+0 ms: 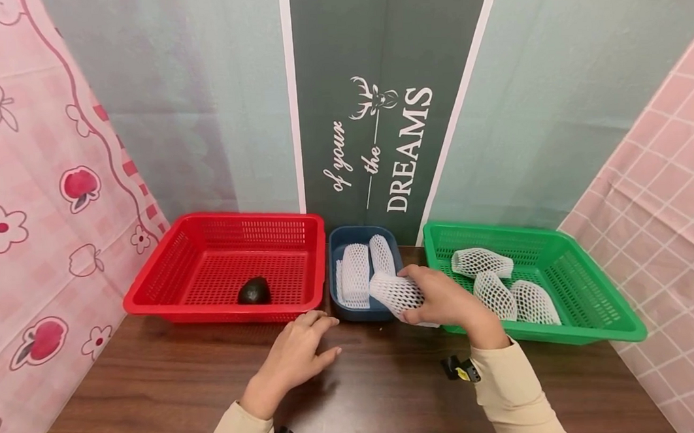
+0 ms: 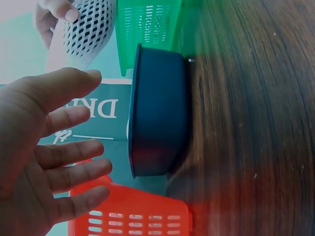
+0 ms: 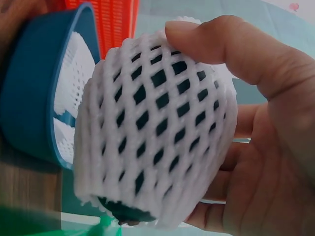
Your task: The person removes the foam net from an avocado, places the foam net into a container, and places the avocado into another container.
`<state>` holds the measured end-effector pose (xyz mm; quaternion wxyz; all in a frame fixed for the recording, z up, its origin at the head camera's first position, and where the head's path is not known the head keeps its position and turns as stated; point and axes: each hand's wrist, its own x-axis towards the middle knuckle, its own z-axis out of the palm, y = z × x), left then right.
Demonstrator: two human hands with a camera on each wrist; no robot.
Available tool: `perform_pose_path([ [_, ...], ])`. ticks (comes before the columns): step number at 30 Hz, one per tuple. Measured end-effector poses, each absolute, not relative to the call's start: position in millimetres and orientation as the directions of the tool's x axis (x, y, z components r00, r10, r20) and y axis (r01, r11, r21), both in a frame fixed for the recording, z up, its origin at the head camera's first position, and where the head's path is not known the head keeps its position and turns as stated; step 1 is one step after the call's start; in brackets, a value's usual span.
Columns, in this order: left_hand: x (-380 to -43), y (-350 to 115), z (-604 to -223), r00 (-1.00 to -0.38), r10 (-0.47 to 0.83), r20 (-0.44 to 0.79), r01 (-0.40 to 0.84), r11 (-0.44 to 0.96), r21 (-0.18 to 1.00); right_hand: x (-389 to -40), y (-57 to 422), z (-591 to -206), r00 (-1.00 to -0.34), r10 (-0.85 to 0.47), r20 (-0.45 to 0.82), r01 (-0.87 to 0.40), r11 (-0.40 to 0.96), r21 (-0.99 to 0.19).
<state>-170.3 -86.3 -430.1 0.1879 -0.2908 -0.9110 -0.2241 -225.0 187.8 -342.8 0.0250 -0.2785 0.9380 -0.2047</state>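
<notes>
I can see the right hand (image 1: 442,296) with thumb and fingers curled round a netted fruit (image 1: 395,295), holding it up by the right side of the blue tub (image 1: 365,315), near the green basket (image 1: 606,332); the left hand (image 1: 295,351), its fingers apart, hovers near the red basket (image 1: 211,313), where a bare avocado (image 1: 254,291) lies

Dark fruit (image 3: 129,212) in white foam-net sleeve (image 3: 152,118): one end exposed, tilted, held in right hand (image 1: 445,299) near blue bin (image 2: 160,113)

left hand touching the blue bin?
Apart. The left wrist view shows backdrop in a clear gap between the left hand and the blue bin.
</notes>
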Motion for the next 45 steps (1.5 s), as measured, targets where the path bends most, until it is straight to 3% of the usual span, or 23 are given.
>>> perform_pose_path([
  [14, -168, -99, -435, -0.774, 0.422, 0.471, 0.591, 0.749, 0.3, -218, 173, -360, -0.789, -0.597, 0.141, -0.607, 0.725, -0.326],
  [22, -168, -103, -439, -0.773, 0.404, 0.489, 0.588, 0.745, 0.315, -215, 169, -364, -0.79, -0.598, 0.134, -0.605, 0.727, -0.323],
  [45, -170, -104, -454, -0.856, 0.354, 0.376, 0.495, 0.773, 0.397, -206, 157, -390, -0.793, -0.6, 0.107, -0.593, 0.72, -0.361],
])
